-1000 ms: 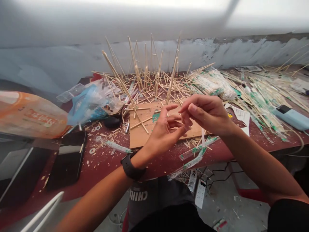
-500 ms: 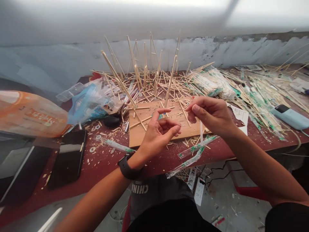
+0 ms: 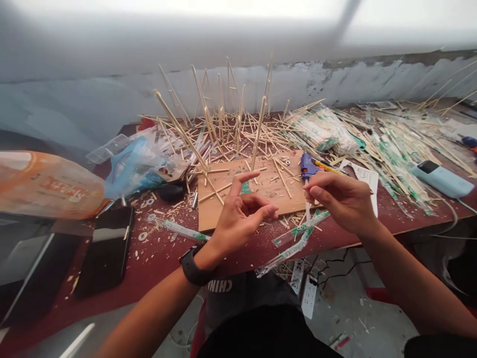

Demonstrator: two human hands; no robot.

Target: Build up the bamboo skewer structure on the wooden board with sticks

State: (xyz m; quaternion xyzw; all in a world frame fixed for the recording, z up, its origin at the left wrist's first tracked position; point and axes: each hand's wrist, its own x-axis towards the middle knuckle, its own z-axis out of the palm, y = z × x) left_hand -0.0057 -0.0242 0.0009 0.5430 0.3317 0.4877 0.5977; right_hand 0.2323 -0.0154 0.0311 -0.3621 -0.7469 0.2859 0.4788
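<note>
My left hand is over the front of a wooden board. Its index finger stretches out, while the thumb meets the curled fingers; anything between them is too small to make out. To the right, my right hand has thumb and fingertips pinched together beside a blue glue gun. A whitish glue stick extends from the gun, passing close to those fingertips; I cannot tell whether they touch it. Thin wooden sticks lie on the board, and tall stick uprights rise at its back edge.
Loose sticks and scraps litter the back of the red table. Plastic bags, an orange package and a black phone are leftward. On the right lie wrapped sticks and a light-blue device with a cable.
My right hand has moved right and down, uncovering the blue glue gun. My left hand has shifted slightly down, keeping nearly the same pose. The camera view has tilted a little.
</note>
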